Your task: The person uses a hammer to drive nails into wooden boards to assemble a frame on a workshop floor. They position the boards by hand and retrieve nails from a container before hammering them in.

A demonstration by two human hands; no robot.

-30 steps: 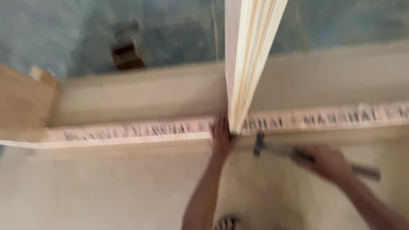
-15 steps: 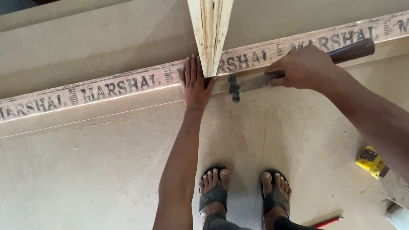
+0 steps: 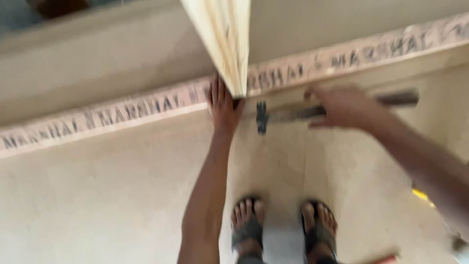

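Observation:
My left hand (image 3: 223, 105) lies flat against the foot of an upright plywood panel (image 3: 224, 39), where its pale layered edge meets a long printed board edge (image 3: 146, 110). Its fingers are spread and point up along the panel. My right hand (image 3: 342, 107) grips the handle of a hammer (image 3: 288, 115) held sideways, its dark head toward the left hand and just right of the panel's base. The frame is motion-blurred.
Both my sandalled feet (image 3: 283, 230) stand on a large beige board (image 3: 97, 195) on the floor. A yellow object (image 3: 421, 194) lies at the right edge, and a red item (image 3: 386, 258) shows at the bottom right.
The view has shifted slightly and blurred. My right hand and the hammer have dropped a little and moved, while my left hand stays pressed at the panel's base.

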